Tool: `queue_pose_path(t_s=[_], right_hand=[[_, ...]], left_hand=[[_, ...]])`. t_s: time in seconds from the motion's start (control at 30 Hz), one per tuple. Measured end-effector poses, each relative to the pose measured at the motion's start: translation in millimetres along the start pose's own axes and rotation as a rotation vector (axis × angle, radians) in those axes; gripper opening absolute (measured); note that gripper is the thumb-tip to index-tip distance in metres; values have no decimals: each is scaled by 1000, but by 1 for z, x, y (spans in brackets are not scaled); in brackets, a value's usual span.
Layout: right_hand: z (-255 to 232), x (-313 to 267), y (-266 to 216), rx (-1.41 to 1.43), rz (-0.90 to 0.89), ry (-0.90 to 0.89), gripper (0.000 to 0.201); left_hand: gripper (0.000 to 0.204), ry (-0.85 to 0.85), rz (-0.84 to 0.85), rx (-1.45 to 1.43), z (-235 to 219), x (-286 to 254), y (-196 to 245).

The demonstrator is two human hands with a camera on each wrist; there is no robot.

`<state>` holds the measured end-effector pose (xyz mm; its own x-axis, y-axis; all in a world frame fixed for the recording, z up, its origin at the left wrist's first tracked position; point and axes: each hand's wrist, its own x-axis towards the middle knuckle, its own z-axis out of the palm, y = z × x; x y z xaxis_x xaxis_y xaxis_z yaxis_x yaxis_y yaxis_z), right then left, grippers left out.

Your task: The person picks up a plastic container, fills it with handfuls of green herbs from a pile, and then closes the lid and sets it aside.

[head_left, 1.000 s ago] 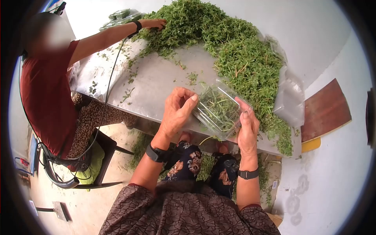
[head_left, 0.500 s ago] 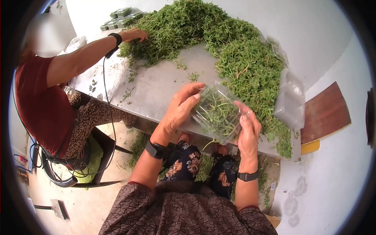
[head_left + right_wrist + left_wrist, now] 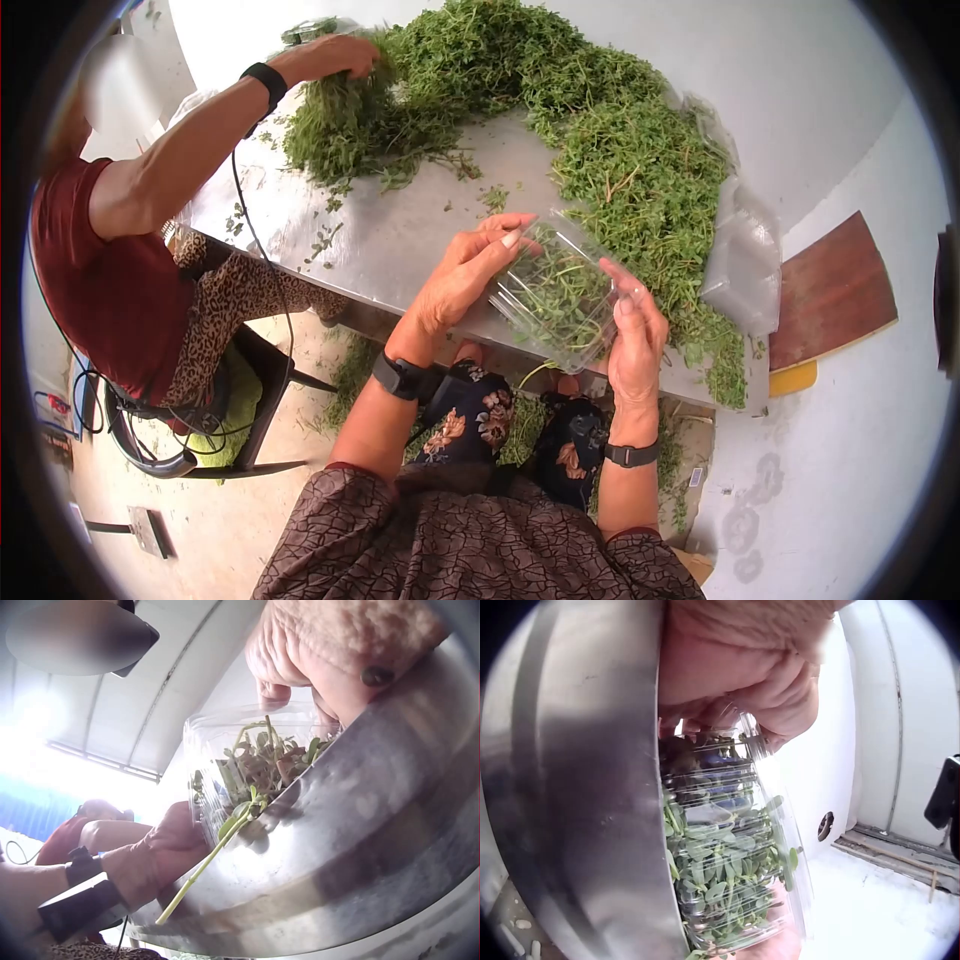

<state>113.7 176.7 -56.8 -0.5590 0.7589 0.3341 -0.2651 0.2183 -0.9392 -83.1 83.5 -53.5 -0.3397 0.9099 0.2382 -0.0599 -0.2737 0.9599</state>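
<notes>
A clear plastic clamshell box (image 3: 558,295) filled with leafy green stems is held between my two hands over the table's near edge. My left hand (image 3: 462,272) grips its left side, thumb and fingers at the upper left corner. On the opposite side my right hand (image 3: 634,335) holds it, thumb at the edge and fingers behind. The ribbed wall shows leaves (image 3: 724,874) pressed against it in the left wrist view. One long stem (image 3: 196,879) pokes out from the box's near side.
A large heap of greens (image 3: 620,140) covers the back and right of the metal table (image 3: 400,235). A person in a dark red shirt (image 3: 110,290) sits at the left. Plastic packaging (image 3: 742,260) lies at the right end, beside a brown board (image 3: 835,290).
My left fingers have straightened somewhat along the box's upper corner; the box has barely moved. The other person's hand has lifted a clump of greens off the heap, toward the left.
</notes>
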Motion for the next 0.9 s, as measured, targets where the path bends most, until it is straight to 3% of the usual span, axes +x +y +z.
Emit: queue_pose_path(t_s=[0.4,0.57,0.67,0.9], right_hand=[[3,-2,-1,-13,-1,17,42],[2,-4,-5,-39,-4,11,45],[0,-4,-4,-48,8,-16,46],[0,-5,-4,-16,2,-52,44]], left_hand=[[32,56,46,30,1,-5,-3],[46,25,-13,-161,-4,-4,-8],[53,75,96,-118,2,-4,-3],[60,-27,33,-156,-5,-4,0]])
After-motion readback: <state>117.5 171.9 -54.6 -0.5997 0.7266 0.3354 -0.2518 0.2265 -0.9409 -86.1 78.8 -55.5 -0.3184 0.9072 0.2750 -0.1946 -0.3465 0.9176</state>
